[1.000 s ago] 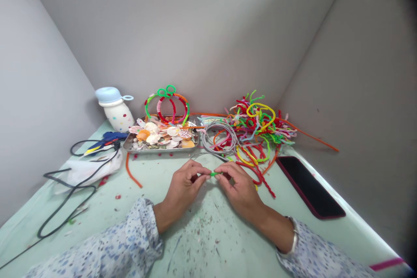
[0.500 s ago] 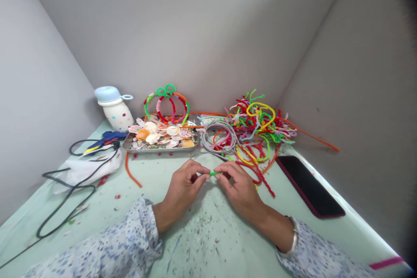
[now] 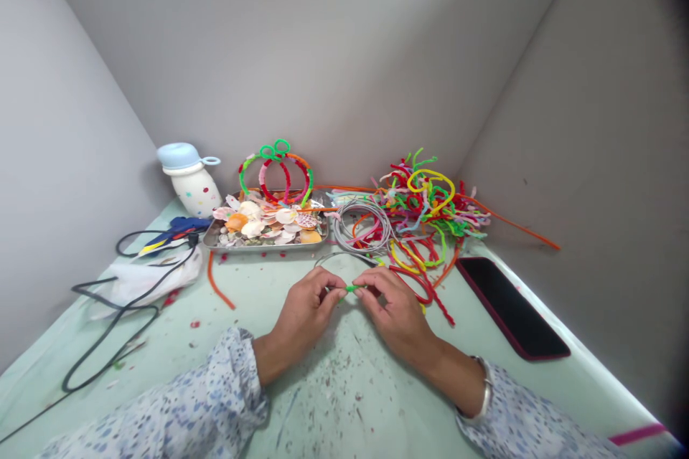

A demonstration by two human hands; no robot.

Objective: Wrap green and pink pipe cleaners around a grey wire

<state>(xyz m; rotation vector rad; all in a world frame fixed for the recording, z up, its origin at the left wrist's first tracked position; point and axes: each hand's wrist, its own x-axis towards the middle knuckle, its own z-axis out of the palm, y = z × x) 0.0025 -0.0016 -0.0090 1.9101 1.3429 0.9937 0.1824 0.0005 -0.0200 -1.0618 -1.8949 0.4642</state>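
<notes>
A short piece of green pipe cleaner (image 3: 351,288) is pinched between both hands over the middle of the table. Thumb and fingers of my left hand (image 3: 311,305) grip its left end. My right hand (image 3: 395,312) pinches the right end in the same way. Only the small middle stretch shows; the fingertips hide the ends. Just beyond my hands lies a coil of grey wire (image 3: 362,247). Behind my right hand, red pipe cleaners (image 3: 438,305) trail out of a tangled, many-coloured pile of pipe cleaners (image 3: 425,193).
A metal tray (image 3: 258,249) of seashells stands at the back, with pipe-cleaner rings (image 3: 286,179) upright on it. Left are a white bottle (image 3: 197,190), a plastic bag (image 3: 145,283), blue-handled pliers (image 3: 180,228) and a looped black cable (image 3: 102,333). A phone (image 3: 514,308) lies at right.
Both hands stay nearly in place, still pinching the green pipe cleaner. Their fingertips have shifted only slightly; nothing else has visibly moved.
</notes>
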